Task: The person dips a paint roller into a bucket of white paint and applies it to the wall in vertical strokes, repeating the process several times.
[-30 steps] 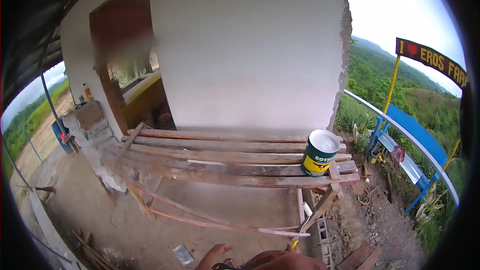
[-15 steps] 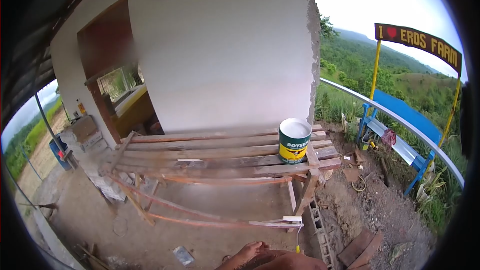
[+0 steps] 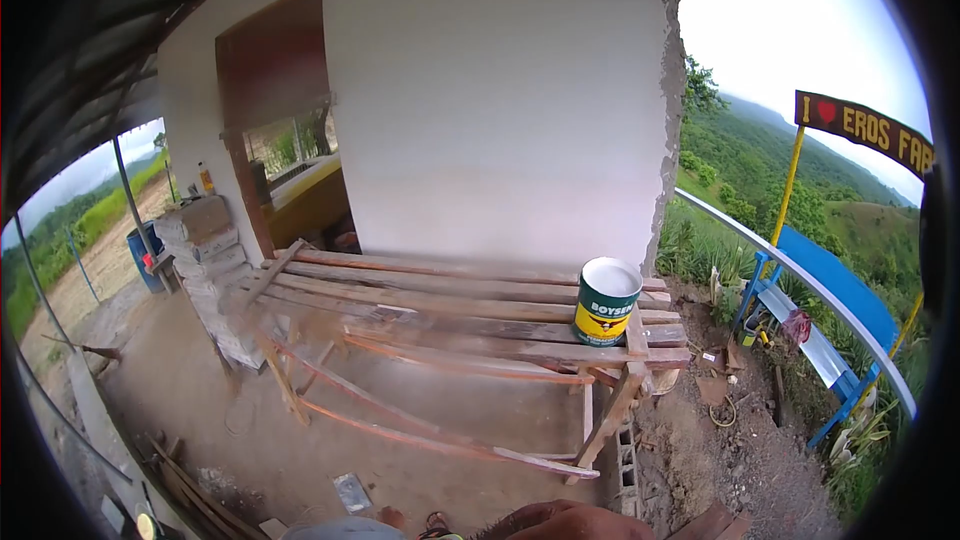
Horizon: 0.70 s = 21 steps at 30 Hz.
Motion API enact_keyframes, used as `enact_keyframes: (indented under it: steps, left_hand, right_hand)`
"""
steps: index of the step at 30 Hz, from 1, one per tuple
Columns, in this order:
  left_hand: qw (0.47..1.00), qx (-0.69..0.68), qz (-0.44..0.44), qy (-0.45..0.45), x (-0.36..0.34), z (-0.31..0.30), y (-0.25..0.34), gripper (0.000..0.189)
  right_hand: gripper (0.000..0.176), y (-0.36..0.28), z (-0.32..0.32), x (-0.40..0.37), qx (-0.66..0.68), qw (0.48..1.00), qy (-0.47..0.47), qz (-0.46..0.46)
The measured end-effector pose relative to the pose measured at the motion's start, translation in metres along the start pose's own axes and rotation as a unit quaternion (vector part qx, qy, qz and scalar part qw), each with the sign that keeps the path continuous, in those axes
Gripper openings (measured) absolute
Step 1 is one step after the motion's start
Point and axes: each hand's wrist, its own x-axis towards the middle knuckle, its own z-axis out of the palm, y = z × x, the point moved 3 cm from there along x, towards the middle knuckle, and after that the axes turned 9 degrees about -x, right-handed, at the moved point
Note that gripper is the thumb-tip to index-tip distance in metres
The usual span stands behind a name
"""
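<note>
Paint bucket [image 3: 601, 326] stands upright near the right front corner of the bench [image 3: 480, 336], presumably for easy reach and steady support across several slats. I see neither hand, so cannot tell whether fingers are wide, narrow or gripping. Its smooth cylinder contrasts with rough, weathered timber.

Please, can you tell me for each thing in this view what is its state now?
Paint can: open, upright, white inside; fill level unclear.
Wooden platform: standing on its legs, bearing the can.
Bags: stacked.
Bottle: upright on the stack.
Blue drum: upright.
White wall: right edge rough.
Sign: raised on yellow posts, partly cut off.
</note>
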Motion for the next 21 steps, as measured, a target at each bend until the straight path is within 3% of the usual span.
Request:
enact_keyframes:
  steps: [3,7,10,12,15,16,19,20,21]
  left_hand:
    - [0.998,0.033,-0.012,-0.047,-0.03,0.008,-0.032,0.034]
    - [1.0,0.005,-0.01,0.015,-0.037,-0.005,-0.031,0.035]
    - [0.979,-0.147,-0.12,0.078,-0.032,-0.024,-0.037,0.035]
    - [0.917,-0.308,-0.225,0.118,-0.03,-0.027,-0.046,0.036]
    - [0.882,-0.377,-0.216,0.18,-0.055,-0.036,-0.061,0.036]
    - [0.883,-0.326,-0.26,0.214,-0.058,-0.022,-0.08,0.035]
    - [0.932,-0.217,-0.289,0.04,-0.089,-0.015,-0.11,0.044]
    - [0.952,-0.159,-0.261,0.01,-0.088,0.009,-0.132,0.04]
    - [0.971,-0.098,-0.218,-0.016,-0.095,0.02,-0.144,0.037]
  right_hand:
    - [0.046,-0.022,-0.001,0.001,0.0,0.999,-0.013,-0.031]
    - [0.047,-0.014,0.007,-0.002,-0.016,0.999,-0.042,-0.023]
    - [0.047,0.025,0.023,0.002,-0.032,0.997,-0.066,0.013]
    - [0.048,0.06,0.039,0.006,-0.04,0.995,-0.08,0.038]
    - [0.048,0.117,0.074,0.019,-0.033,0.992,-0.102,0.065]
    - [0.048,0.126,0.08,0.017,-0.028,0.991,-0.107,0.072]
    - [0.051,0.073,0.061,-0.013,-0.043,0.99,-0.106,0.077]
    - [0.052,0.031,0.035,-0.038,-0.056,0.99,-0.103,0.077]
    - [0.053,0.031,0.055,-0.039,-0.041,0.993,-0.09,0.06]
